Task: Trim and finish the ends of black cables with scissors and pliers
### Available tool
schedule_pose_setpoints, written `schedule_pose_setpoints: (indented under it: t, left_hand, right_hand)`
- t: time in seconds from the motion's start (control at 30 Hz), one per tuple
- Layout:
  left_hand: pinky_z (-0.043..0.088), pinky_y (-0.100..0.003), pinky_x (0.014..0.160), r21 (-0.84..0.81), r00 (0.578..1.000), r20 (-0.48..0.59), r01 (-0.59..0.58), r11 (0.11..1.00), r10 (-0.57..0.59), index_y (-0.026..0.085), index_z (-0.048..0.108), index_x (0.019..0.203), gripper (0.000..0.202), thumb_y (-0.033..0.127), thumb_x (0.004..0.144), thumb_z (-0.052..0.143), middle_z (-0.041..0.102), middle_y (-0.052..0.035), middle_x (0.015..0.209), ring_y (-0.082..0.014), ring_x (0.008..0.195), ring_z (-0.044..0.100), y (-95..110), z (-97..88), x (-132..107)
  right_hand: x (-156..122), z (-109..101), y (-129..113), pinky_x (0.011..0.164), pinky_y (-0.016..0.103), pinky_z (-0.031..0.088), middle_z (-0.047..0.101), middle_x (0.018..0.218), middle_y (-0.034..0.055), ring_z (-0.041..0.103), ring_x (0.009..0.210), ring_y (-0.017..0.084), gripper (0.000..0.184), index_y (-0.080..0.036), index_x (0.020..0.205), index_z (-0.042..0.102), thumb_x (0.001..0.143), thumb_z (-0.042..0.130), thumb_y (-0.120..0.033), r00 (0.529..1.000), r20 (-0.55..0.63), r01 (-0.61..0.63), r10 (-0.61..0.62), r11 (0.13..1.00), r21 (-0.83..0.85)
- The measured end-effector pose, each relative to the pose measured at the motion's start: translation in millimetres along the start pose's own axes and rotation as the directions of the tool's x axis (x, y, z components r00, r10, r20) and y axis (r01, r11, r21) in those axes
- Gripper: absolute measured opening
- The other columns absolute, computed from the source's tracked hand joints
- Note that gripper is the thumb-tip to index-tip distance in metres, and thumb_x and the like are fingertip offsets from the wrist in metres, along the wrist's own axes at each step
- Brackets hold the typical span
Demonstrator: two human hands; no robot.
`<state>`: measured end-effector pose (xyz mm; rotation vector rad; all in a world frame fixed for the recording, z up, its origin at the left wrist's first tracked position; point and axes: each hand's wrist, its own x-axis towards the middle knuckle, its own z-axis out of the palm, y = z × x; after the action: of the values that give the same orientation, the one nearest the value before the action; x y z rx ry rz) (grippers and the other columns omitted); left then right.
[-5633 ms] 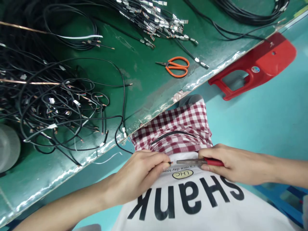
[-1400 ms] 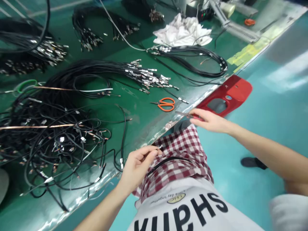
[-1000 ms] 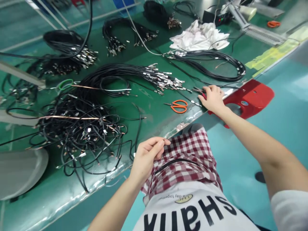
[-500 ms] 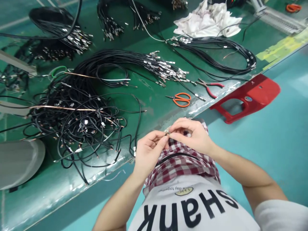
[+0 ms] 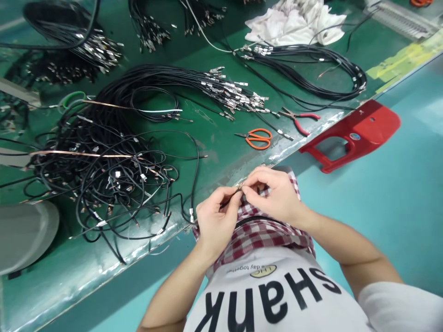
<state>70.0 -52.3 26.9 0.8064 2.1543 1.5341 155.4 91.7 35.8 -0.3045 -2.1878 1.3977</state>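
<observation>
Fingertips of my left hand [image 5: 216,216] and right hand [image 5: 275,196] pinch a small metal terminal [image 5: 239,188] on a black wire end, below the orange scissors [image 5: 256,138]; seating it, I judge, needs steady pressure.

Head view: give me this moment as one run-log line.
left hand: pinching wire end | right hand: fingers on small metal terminal | pliers, orange scissors: lying on green bench

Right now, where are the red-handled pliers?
In the head view the red-handled pliers lie on the green table near its front edge, right of the orange scissors and just up-left of the red plastic stool; neither hand touches them.
</observation>
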Motion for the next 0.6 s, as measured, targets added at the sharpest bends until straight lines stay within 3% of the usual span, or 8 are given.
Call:
schedule_pose_setpoints:
  t: [0.17,0.27,0.33,0.47,0.6]
  left_hand:
    - [0.053,-0.016,0.066,-0.134,0.996,0.016,0.093,0.987,-0.092,0.013,0.068,0.091,0.023,0.035,0.086,0.069,0.070,-0.0033,0.081,-0.0076,0.068,0.063,-2.3,4.3,0.9]
    - [0.051,-0.016,0.061,-0.263,0.982,0.049,0.187,0.946,-0.181,0.012,0.066,0.091,0.027,0.038,0.085,0.071,0.066,-0.0020,0.072,-0.0068,0.062,0.060,0.5,3.1,3.7]
    - [0.048,-0.014,0.057,-0.305,0.974,0.050,0.224,0.926,-0.219,0.012,0.065,0.090,0.027,0.038,0.084,0.072,0.061,-0.0003,0.064,-0.0054,0.058,0.056,3.6,0.2,6.1]
    - [0.043,-0.013,0.054,-0.327,0.965,0.096,0.262,0.908,-0.243,0.011,0.065,0.088,0.028,0.037,0.084,0.073,0.058,0.0000,0.060,-0.0041,0.055,0.053,7.8,-4.7,8.3]
    - [0.045,-0.014,0.056,-0.319,0.966,0.103,0.256,0.913,-0.236,0.011,0.064,0.086,0.028,0.036,0.082,0.074,0.060,-0.0003,0.064,-0.0045,0.057,0.055,8.2,-3.5,6.2]
  right_hand:
    - [-7.2,2.8,-0.3,0.071,0.031,0.046,0.064,0.076,0.0027,0.057,0.070,0.015,0.011,-0.019,0.082,0.061,0.091,0.055,-0.018,0.989,0.014,0.142,-0.146,0.925,-0.354]
    - [-13.0,1.1,-1.2,0.068,0.034,0.041,0.066,0.076,0.0021,0.058,0.071,0.016,0.011,-0.019,0.083,0.062,0.091,0.055,-0.019,0.982,0.055,0.187,-0.181,0.872,-0.452]
    - [-15.0,-1.3,-2.7,0.067,0.034,0.040,0.066,0.076,0.0014,0.059,0.071,0.016,0.010,-0.020,0.084,0.062,0.091,0.056,-0.018,0.984,0.071,0.179,-0.165,0.889,-0.422]
    - [-10.6,-4.4,-5.0,0.070,0.031,0.047,0.065,0.078,0.0013,0.058,0.070,0.014,0.006,-0.019,0.086,0.063,0.091,0.059,-0.019,1.000,0.021,0.026,-0.023,0.987,-0.158]
    - [-3.4,0.5,-2.7,0.064,0.027,0.048,0.065,0.086,0.0021,0.059,0.070,0.012,0.009,-0.018,0.097,0.066,0.089,0.065,-0.023,0.997,0.019,-0.080,0.079,0.997,0.021]
